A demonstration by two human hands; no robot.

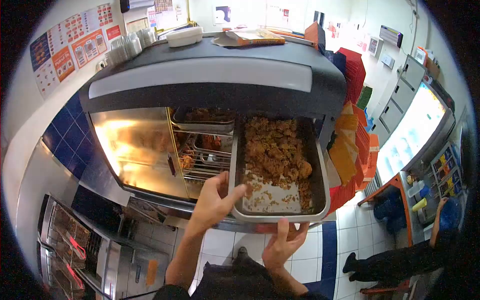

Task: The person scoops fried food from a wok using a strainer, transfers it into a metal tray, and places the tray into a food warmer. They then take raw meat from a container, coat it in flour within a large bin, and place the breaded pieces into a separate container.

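A deep metal tray of browned fried chicken juts out from the right side of a warming cabinet. The pieces are heaped towards the back; crumbs are scattered over the bare front of the tray. My left hand grips the tray's left side near the front corner, with the thumb over the rim. At the front edge, my right hand holds from below, its thumb against the rim and its other fingers partly hidden. Behind the tray's left side, further trays sit on wire racks inside the cabinet.
A shiny cabinet door covers the left side. Fryer baskets with red handles stand lower left. Flattened cardboard boxes are stacked right of the cabinet. Another person is at a shelf on the far right, near a lit fridge.
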